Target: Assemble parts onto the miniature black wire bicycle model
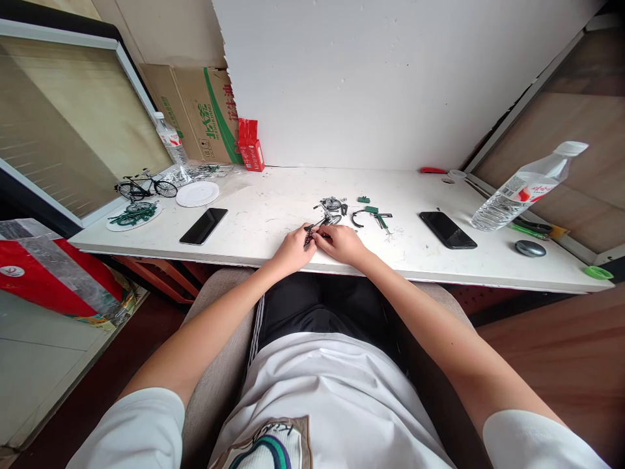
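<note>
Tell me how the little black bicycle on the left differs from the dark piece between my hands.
The black bicycle stands upright and untouched, while the dark piece is held between the left hand and the right hand. The black bicycle shows its whole outline; the dark piece is partly covered. Both are dark and thin-barred.

The bare left arm (pixel 219 319) and bare right arm (pixel 424 309) converge from the 2 lower corners toward frame centre, where the bare left hand (pixel 295 247) and bare right hand (pixel 342 243) meet, visible fingers curled inward.
</note>
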A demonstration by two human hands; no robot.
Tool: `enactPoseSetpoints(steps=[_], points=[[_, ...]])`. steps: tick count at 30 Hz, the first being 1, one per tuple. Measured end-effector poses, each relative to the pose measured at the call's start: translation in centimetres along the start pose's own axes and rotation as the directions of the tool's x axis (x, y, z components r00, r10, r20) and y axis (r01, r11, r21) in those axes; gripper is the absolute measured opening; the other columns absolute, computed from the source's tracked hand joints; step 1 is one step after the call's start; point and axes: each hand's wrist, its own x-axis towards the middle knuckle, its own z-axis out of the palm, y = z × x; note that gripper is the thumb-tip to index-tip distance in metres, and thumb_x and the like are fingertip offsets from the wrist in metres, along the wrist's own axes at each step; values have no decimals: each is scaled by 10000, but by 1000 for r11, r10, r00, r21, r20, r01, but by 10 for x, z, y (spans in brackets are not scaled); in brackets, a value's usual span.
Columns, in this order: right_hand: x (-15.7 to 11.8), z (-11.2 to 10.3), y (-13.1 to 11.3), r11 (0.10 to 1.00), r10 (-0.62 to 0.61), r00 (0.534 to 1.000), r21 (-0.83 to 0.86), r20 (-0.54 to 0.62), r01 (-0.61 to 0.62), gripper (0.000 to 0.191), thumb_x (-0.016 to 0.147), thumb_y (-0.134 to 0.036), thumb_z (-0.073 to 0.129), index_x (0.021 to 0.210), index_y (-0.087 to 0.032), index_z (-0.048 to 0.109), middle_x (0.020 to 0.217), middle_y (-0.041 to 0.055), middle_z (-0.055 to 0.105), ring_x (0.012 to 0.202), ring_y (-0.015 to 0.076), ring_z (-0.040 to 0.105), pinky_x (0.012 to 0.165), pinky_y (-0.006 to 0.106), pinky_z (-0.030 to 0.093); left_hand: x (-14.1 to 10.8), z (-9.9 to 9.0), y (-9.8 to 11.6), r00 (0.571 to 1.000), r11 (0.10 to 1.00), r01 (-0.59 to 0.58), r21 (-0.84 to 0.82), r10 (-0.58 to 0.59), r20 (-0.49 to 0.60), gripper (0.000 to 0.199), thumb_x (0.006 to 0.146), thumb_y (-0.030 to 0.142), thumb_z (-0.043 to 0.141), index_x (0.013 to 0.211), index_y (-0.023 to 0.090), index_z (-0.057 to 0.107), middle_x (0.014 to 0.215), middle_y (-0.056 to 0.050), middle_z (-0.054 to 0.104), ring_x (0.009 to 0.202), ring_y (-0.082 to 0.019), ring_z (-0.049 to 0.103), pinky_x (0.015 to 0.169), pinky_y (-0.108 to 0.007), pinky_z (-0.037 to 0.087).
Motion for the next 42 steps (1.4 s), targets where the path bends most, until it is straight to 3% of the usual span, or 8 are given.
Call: enactPoseSetpoints(steps=[25, 42], points=[[1, -3, -2, 1000, 17, 1000, -13, 24, -16, 375, 1062, -418, 502, 857, -178, 705, 823, 89, 749, 672, 185, 596, 629, 294, 314, 0, -1, 1, 1000, 1000, 10, 6, -10, 9, 352, 935, 128, 566, 1273, 136, 661, 1206, -144, 768, 1091, -282, 738, 991, -403, 581], [0, 0, 0, 1000, 9, 1000, -2, 18, -9, 395, 1095, -433, 482, 916, -171, 716, 870, 92, 765, 688, 185, 609, 637, 295, 320, 2, -4, -1, 999, 995, 52, -82, -52, 4, 297, 918, 158, 599, 1204, 148, 680, 1115, -129, 772, 1007, -268, 728, 952, -393, 576]])
